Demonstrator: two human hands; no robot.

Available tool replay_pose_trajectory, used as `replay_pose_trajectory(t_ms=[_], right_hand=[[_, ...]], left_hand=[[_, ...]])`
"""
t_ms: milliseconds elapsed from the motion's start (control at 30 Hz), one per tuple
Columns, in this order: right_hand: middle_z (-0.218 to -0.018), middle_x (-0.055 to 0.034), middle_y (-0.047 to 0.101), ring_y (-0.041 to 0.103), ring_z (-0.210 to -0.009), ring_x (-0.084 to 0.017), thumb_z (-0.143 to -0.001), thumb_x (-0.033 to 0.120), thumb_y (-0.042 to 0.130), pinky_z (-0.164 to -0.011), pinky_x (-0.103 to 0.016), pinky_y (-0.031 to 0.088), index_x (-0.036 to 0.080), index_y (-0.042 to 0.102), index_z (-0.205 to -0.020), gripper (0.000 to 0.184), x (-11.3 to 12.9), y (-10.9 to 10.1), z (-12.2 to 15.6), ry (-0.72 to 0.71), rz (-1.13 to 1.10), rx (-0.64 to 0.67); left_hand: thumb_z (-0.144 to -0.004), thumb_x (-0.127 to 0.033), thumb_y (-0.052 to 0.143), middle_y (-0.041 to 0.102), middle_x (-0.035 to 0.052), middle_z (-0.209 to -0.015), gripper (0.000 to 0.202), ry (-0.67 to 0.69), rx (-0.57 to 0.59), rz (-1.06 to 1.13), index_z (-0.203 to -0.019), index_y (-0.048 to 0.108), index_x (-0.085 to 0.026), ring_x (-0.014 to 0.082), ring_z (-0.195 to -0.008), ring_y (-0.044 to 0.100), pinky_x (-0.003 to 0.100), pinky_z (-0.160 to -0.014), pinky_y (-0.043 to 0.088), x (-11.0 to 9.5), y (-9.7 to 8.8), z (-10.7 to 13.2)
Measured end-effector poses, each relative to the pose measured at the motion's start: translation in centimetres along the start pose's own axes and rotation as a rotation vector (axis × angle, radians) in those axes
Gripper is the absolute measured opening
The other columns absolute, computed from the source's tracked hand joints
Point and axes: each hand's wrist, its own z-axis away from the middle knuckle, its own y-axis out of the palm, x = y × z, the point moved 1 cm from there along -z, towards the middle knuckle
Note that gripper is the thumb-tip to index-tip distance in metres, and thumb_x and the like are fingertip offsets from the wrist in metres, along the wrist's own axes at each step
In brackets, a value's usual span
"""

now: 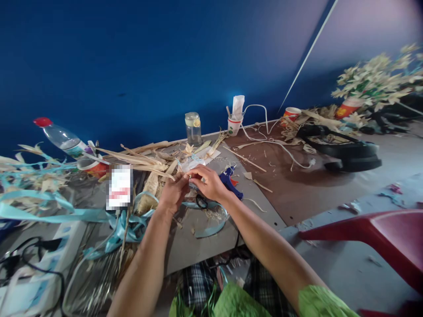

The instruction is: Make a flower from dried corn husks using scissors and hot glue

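My left hand (175,192) and my right hand (209,182) meet over the grey board, fingertips pinched together. What lies between them is small and pale, and my fingers mostly hide it. Just behind the hands are dried corn husks (152,164) and a crumpled clear plastic wrapper (194,164). A blue glue gun (229,181) with an orange trigger rests to the right of my right hand. Under my wrists, light blue ribbon (211,230) curls on the board (185,253) among husk scraps. More ribbon (127,226) lies tangled left of my left forearm.
A lidded bottle (193,130), a paper cup (234,125) and a white cable (284,147) stand or lie along the blue wall. A tilted plastic bottle (68,140), phone (119,188) and power strip (54,259) are left. Black headgear (350,152) and a red chair (373,226) are right.
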Motion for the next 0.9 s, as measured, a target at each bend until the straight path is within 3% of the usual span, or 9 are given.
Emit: replay_pose_trajectory(t_ms=[367, 533, 633, 900], right_hand=[[-0.085, -0.0076, 0.061, 0.056, -0.082, -0.017, -0.090, 0.029, 0.045, -0.078, -0.030, 0.043, 0.020, 0.059, -0.084, 0.018, -0.3, -0.1, 0.0, -0.011, 0.060, -0.040], [-0.073, -0.0035, 0.055, 0.051, -0.065, -0.015, -0.088, 0.042, 0.047, -0.062, -0.028, 0.040, 0.019, 0.057, -0.084, 0.024, -0.4, -0.5, -0.1, 0.262, -0.097, -0.219], [-0.057, 0.0015, 0.047, 0.043, -0.054, -0.012, -0.083, 0.046, 0.052, -0.055, -0.026, 0.034, 0.019, 0.054, -0.071, 0.029, -0.4, -0.1, -0.1, 0.391, -0.216, -0.151], [-0.064, 0.0013, 0.052, 0.046, -0.060, -0.012, -0.075, 0.038, 0.061, -0.058, -0.025, 0.037, 0.019, 0.058, -0.077, 0.019, -0.4, 1.7, 0.0, 0.406, -0.243, -0.136]], left_hand=[[-0.058, -0.030, 0.082, 0.039, -0.0083, -0.052, 0.034, -0.060, -0.054, 0.030, -0.070, 0.054, -0.015, 0.0020, -0.042, 0.034, 0.016, -0.042, 0.028, 0.0, -0.1, 0.0], [-0.056, -0.030, 0.083, 0.041, -0.0086, -0.054, 0.036, -0.009, -0.133, 0.059, -0.071, 0.054, -0.015, 0.0014, -0.042, 0.033, 0.016, -0.042, 0.029, -0.2, 0.0, -0.1], [-0.056, -0.031, 0.083, 0.038, -0.0095, -0.051, 0.036, 0.049, -0.152, 0.071, -0.070, 0.053, -0.015, 0.0015, -0.041, 0.030, 0.016, -0.042, 0.027, -0.3, 0.2, -0.1], [-0.057, -0.032, 0.082, 0.044, -0.0073, -0.051, 0.034, 0.087, -0.153, 0.041, -0.071, 0.056, -0.014, 0.0027, -0.042, 0.036, 0.018, -0.043, 0.029, -0.1, 0.6, 0.0]])
